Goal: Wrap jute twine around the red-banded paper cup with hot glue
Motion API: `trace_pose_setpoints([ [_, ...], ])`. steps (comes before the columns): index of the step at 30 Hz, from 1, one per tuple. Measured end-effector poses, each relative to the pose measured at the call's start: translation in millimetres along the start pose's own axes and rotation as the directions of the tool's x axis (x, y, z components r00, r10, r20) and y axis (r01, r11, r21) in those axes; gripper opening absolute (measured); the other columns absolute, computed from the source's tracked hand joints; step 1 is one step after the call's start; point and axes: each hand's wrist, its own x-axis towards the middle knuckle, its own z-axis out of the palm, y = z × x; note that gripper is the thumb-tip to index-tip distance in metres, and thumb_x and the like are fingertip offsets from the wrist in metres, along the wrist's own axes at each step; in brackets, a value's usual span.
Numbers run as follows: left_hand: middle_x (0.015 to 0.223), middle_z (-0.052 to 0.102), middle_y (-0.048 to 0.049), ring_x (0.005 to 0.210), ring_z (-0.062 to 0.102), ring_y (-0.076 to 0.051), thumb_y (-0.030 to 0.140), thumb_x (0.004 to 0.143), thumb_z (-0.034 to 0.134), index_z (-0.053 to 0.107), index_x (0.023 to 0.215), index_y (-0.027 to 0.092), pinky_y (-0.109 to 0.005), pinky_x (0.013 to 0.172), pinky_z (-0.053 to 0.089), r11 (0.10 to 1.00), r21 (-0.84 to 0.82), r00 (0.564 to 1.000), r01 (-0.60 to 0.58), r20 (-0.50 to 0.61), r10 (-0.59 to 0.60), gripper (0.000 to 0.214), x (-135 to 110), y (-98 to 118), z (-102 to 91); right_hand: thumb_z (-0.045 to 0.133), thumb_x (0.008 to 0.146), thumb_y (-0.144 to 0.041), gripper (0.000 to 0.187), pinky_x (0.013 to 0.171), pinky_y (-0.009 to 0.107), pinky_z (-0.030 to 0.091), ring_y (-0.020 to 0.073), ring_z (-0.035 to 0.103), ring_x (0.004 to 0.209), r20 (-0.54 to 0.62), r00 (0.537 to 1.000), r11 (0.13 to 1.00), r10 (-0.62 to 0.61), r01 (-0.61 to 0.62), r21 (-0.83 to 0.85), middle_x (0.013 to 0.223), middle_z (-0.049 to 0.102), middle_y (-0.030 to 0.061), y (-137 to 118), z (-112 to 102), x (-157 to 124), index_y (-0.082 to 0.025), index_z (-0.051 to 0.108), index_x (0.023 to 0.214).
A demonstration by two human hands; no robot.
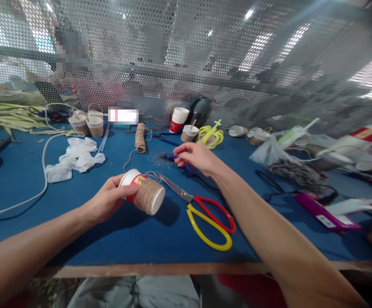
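Observation:
My left hand (109,196) is wrapped round a paper cup (128,182), tilted on its side with its base toward the right. Brown twine (147,196) is wound in rows round the cup's lower part, while its red band and white rim stay bare. A loose strand runs from the cup to a twine spool (140,139). My right hand (194,158) hovers over a blue glue gun (169,157), fingers loosely curved and apart; whether they touch it is hidden. Between my arms lie large scissors (189,197) with one red and one yellow handle, blades partly apart.
Twine-wrapped cups (95,124), stacked paper cups (178,119) and a dark jug (201,110) stand along the perforated metal screen (160,55). Crumpled white plastic (77,156) and a white cable (45,171) lie left. To the right are a purple power strip (327,211) and grey cord (298,175).

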Motion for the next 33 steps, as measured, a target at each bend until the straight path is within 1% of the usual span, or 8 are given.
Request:
trace_pose_setpoints([
  [3,0.076,0.066,-0.0061,0.068,0.058,-0.016,0.025,0.061,0.069,0.064,0.087,0.010,-0.026,0.067,0.044,1.000,0.027,1.000,0.005,0.028,-0.006,0.031,0,-2,0.2,0.055,0.075,-0.017,0.014,0.039,0.020,0.045,0.0103,0.056,0.048,0.242,0.966,0.996,0.088,-0.089,-0.006,0.066,0.064,0.0053,0,9,-19,-0.013,0.059,0.087],
  [7,0.074,0.064,-0.0035,0.065,0.056,-0.013,0.026,0.061,0.070,0.064,0.087,0.011,-0.024,0.065,0.042,0.996,0.092,0.998,0.003,0.066,-0.009,0.031,-4,-3,-0.4,0.046,0.082,-0.038,0.028,0.035,0.020,0.042,0.0081,0.052,0.040,0.573,0.804,0.976,0.156,-0.215,0.036,0.063,0.059,0.0001,0,36,-32,-0.017,0.057,0.098],
  [11,0.067,0.060,-0.0019,0.058,0.050,-0.010,0.028,0.063,0.069,0.064,0.083,0.010,-0.021,0.058,0.040,0.976,0.211,0.975,0.049,0.203,-0.092,0.027,-13,-2,3.5,0.042,0.085,-0.035,0.028,0.043,0.019,0.044,0.0080,0.056,0.053,0.469,0.881,0.987,0.057,-0.120,0.105,0.081,0.061,0.0061,-12,52,-19,-0.013,0.058,0.081],
  [14,0.061,0.055,-0.0001,0.052,0.043,-0.007,0.029,0.067,0.066,0.063,0.078,0.009,-0.019,0.052,0.038,0.952,0.291,0.922,0.098,0.333,-0.197,0.023,-18,-1,9.4,0.043,0.086,-0.026,0.019,0.056,0.020,0.047,0.0090,0.058,0.070,0.380,0.904,0.976,-0.197,0.145,0.161,0.096,0.061,0.0066,-44,60,-9,-0.015,0.058,0.086],
  [19,0.062,0.053,-0.0002,0.052,0.040,-0.007,0.030,0.071,0.062,0.061,0.081,0.009,-0.017,0.051,0.036,0.934,0.347,0.886,0.082,0.404,-0.227,0.024,-20,-5,12.1,0.044,0.085,-0.018,0.016,0.071,0.018,0.045,0.0079,0.058,0.085,0.539,0.675,0.864,-0.504,0.384,0.326,0.095,0.064,0.0009,-94,101,0,-0.019,0.059,0.093],
  [23,0.060,0.051,0.0013,0.052,0.040,-0.007,0.031,0.069,0.063,0.059,0.077,0.010,-0.017,0.050,0.036,0.937,0.348,0.913,0.033,0.370,-0.170,0.023,-20,-6,9.8,0.045,0.082,-0.012,0.017,0.052,0.017,0.045,0.0075,0.058,0.059,0.908,0.407,0.964,-0.101,0.264,-0.011,0.076,0.066,0.0036,-82,139,12,-0.010,0.061,0.087],
  [28,0.062,0.053,0.0005,0.055,0.044,-0.008,0.034,0.065,0.066,0.059,0.072,0.010,-0.018,0.053,0.039,0.951,0.299,0.983,-0.080,0.179,0.026,0.026,-18,-5,9.2,0.050,0.079,-0.013,0.027,0.047,0.015,0.041,0.0053,0.052,0.047,0.749,0.663,0.900,0.002,0.325,-0.289,0.062,0.063,-0.0019,-47,133,20,-0.013,0.059,0.104],
  [33,0.070,0.060,-0.0023,0.061,0.050,-0.011,0.031,0.066,0.067,0.062,0.080,0.010,-0.021,0.060,0.043,0.963,0.204,0.984,-0.178,0.028,0.176,0.026,-9,-8,5.4,0.036,0.087,-0.026,0.029,0.049,0.018,0.040,0.0077,0.055,0.053,0.359,0.933,0.834,-0.037,0.227,-0.504,0.078,0.065,0.0045,-36,70,16,-0.014,0.056,0.103],
])
